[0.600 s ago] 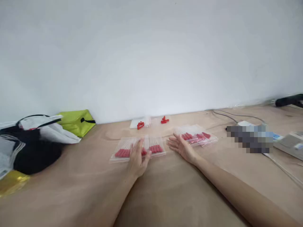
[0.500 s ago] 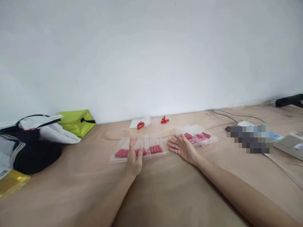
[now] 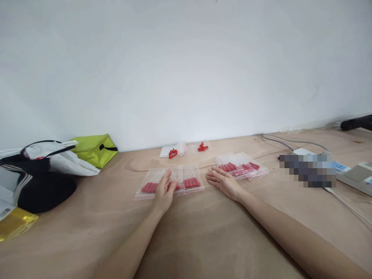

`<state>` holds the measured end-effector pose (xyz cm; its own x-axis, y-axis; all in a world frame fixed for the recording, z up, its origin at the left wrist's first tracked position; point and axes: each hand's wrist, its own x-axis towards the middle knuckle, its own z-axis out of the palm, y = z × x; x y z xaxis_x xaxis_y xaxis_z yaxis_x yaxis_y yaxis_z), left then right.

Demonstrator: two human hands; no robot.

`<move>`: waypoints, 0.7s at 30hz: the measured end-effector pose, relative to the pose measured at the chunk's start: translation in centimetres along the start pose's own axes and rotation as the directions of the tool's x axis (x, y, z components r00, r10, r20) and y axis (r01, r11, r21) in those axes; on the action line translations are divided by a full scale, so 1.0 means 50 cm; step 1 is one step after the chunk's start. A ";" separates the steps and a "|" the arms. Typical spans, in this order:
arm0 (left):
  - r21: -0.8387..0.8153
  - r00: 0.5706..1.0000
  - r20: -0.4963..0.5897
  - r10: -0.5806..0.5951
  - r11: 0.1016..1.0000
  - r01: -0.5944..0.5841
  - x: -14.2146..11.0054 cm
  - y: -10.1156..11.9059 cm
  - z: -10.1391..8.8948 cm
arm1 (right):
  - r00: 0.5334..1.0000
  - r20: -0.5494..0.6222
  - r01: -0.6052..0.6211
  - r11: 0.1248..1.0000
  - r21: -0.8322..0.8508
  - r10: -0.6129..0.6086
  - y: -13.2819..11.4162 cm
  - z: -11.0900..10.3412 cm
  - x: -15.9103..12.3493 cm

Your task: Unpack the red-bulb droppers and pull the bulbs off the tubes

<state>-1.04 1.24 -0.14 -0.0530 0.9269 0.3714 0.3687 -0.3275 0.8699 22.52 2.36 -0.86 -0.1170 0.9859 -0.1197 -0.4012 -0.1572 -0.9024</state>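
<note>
My left hand lies flat on a clear zip bag of red-tipped sticks, fingers spread over its middle. My right hand rests on the wooden table, palm turned partly up and fingers apart, holding nothing. Its fingertips sit just left of a second pile of clear bags with red-tipped sticks. Farther back near the wall lie two small bags with loose red pieces.
A lime-green pouch and a black-and-white bag sit at the left, with a yellow packet at the edge. At the right are a power strip with cables and a grey device. A white wall stands behind.
My left hand slid slightly left and back on the bag, fingers now closer together. The right hand stays almost still. The view shifted a little.
</note>
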 end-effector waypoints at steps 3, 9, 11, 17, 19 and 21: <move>0.396 0.917 0.371 0.148 0.868 -0.300 -0.017 0.022 0.009 | 0.962 0.175 0.269 0.844 -0.464 -0.211 0.013 0.007 -0.016; 0.551 0.853 0.503 0.136 0.710 -0.438 -0.027 0.041 0.013 | 0.763 0.569 0.642 0.259 -0.721 -0.307 0.015 0.019 -0.051; 0.558 0.856 0.499 0.137 0.704 -0.438 -0.026 0.040 0.011 | 0.755 0.581 0.649 0.221 -0.728 -0.303 0.014 0.019 -0.052; 0.569 0.851 0.507 0.134 0.690 -0.447 -0.027 0.042 0.010 | 0.718 0.587 0.679 0.188 -0.710 -0.375 0.019 0.013 -0.041; 0.572 0.849 0.511 0.133 0.685 -0.451 -0.028 0.044 0.010 | 0.691 0.584 0.697 0.176 -0.696 -0.425 0.022 0.011 -0.038; 0.573 0.846 0.515 0.138 0.678 -0.460 -0.028 0.046 0.011 | 0.668 0.593 0.715 0.166 -0.679 -0.450 0.023 0.011 -0.035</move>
<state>0.37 -0.71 1.17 0.4840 0.8331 0.2677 0.8065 -0.5434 0.2330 21.75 0.42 -1.48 -0.4362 0.6947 0.5719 0.4665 0.7181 -0.5165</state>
